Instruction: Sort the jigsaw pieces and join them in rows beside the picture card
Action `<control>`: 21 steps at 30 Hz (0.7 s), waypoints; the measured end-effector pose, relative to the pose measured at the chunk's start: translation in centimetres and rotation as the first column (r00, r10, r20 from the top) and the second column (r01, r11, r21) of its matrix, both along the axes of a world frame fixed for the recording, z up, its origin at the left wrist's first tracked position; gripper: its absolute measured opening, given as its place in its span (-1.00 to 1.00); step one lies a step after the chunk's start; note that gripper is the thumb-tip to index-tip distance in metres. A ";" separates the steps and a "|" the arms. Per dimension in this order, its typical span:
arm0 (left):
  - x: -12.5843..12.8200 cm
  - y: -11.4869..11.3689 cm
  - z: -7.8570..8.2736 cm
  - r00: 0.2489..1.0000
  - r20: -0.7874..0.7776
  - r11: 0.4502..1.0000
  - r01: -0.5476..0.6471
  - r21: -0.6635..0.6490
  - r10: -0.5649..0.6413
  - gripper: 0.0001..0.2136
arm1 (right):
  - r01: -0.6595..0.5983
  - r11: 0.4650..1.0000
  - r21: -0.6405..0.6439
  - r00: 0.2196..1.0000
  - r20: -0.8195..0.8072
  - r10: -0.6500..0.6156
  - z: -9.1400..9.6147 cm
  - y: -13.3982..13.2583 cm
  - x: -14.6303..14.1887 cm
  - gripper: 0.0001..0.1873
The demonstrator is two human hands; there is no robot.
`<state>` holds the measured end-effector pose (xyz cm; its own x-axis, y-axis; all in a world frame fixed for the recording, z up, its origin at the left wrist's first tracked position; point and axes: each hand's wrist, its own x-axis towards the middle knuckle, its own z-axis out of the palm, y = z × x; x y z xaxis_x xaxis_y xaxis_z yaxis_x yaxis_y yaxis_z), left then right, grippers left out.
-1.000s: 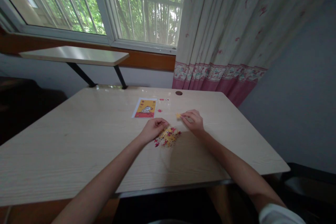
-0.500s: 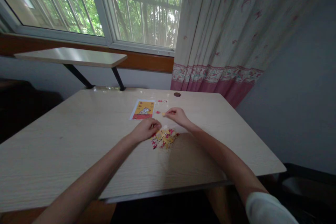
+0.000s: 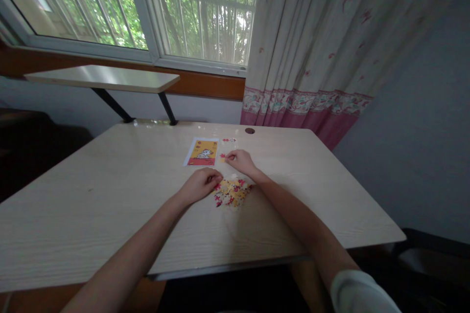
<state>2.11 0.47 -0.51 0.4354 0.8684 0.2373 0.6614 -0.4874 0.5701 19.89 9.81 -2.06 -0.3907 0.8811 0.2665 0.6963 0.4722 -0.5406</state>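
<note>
A heap of jigsaw puzzle pieces (image 3: 232, 192) in yellow, red and white lies on the table. My left hand (image 3: 201, 184) rests at the heap's upper left edge with its fingers curled together; whatever they may hold is hidden. Beyond the heap, my right hand (image 3: 242, 160) pinches a yellow puzzle piece (image 3: 223, 160) between thumb and fingers. That piece is low over the table, right beside a red puzzle piece (image 3: 222, 155); I cannot tell if the two touch. Left of it lies a picture sheet (image 3: 202, 153) with a white cartoon animal on yellow and red.
A few red and white pieces (image 3: 229, 140) lie in a row past my right hand. The wooden table (image 3: 121, 195) has a round hole (image 3: 250, 131) near its back edge. A raised shelf (image 3: 110, 78) stands back left; a curtain (image 3: 293, 58) hangs behind.
My right hand has moved left with the yellow puzzle piece, bringing it to the red piece. My left hand stays by the heap. The view has shifted slightly.
</note>
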 end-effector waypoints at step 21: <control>0.3 -0.4 0.6 1.000 -0.011 1.000 0.000 0.020 0.000 -0.80 | -0.244 0.965 -0.100 0.968 -0.080 0.236 1.7 -2.0 2.6 -0.80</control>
<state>2.43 0.08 0.06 0.4384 0.8633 0.2502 0.6673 -0.4991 0.5528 22.54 7.77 -0.32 -0.5787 0.7886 0.2076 0.5302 0.5573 -0.6390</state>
